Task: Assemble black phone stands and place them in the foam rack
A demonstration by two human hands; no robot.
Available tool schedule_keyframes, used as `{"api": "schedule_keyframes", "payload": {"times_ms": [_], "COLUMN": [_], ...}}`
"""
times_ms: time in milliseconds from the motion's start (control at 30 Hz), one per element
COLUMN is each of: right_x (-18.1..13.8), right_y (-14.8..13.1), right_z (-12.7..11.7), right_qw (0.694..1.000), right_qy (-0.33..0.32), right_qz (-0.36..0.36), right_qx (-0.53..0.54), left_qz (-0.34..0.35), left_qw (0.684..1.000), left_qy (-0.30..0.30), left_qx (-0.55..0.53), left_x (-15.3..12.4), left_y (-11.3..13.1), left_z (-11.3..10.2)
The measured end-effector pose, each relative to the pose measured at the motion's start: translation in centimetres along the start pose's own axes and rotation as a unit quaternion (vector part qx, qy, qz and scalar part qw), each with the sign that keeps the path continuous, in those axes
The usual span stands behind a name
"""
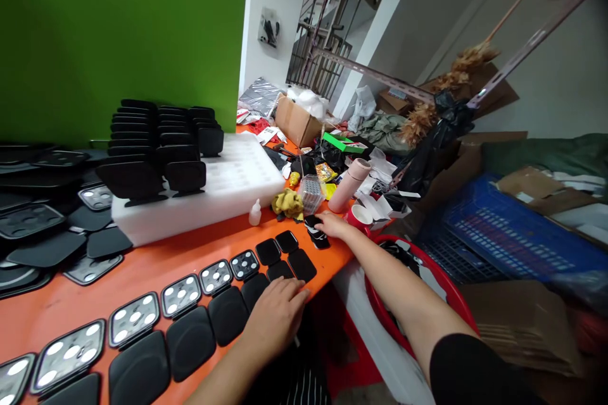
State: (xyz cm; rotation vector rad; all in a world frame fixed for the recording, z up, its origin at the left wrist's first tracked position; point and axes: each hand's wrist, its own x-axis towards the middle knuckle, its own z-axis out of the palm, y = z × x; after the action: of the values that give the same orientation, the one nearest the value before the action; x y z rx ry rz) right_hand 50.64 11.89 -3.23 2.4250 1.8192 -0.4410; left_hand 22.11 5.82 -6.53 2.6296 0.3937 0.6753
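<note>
My left hand (278,311) lies at the table's near edge, palm down with fingers stretched out, over the lower part of an opened black hinged square panel (279,271). My right hand (331,226) reaches farther right, its fingers closed at the edge of a small pile of black pads (317,234) with white patches; the fingertips are partly hidden. A row of opened hinged panels runs toward the lower left. Several have white round dots on their upper halves, such as this dotted panel (216,276). Two upper halves nearest my right hand are plain black (287,241).
White foam block (237,168) carries rows of upright black panels (185,176). A small bottle (255,212), yellow cloth (287,204), pink flask (350,185) and red mug (360,216) stand beyond the row. Loose black panels (47,250) pile up left; a red tub (456,294) sits right.
</note>
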Motion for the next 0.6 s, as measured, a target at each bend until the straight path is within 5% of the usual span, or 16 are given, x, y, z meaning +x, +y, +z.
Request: {"api": "schedule_keyframes", "payload": {"times_ms": [200, 400, 600], "right_x": [1.4, 0.2, -3.3], "right_y": [0.3, -0.2, -2.9], "right_z": [-0.8, -1.7, -1.4], "right_qw": [0.997, 0.997, 0.984], "right_qy": [-0.065, 0.006, 0.008], "right_qz": [0.018, 0.062, -0.013], "right_qx": [0.023, 0.054, 0.18], "left_qz": [-0.06, -0.105, -0.147], "left_qw": [0.997, 0.991, 0.983], "left_qy": [-0.012, 0.015, 0.033], "left_qx": [0.043, 0.084, 0.1], "left_x": [-2.9, -4.7, -5.0], "left_y": [-1.6, -2.0, -2.0], "left_z": [-2.0, -1.4, -0.9]}}
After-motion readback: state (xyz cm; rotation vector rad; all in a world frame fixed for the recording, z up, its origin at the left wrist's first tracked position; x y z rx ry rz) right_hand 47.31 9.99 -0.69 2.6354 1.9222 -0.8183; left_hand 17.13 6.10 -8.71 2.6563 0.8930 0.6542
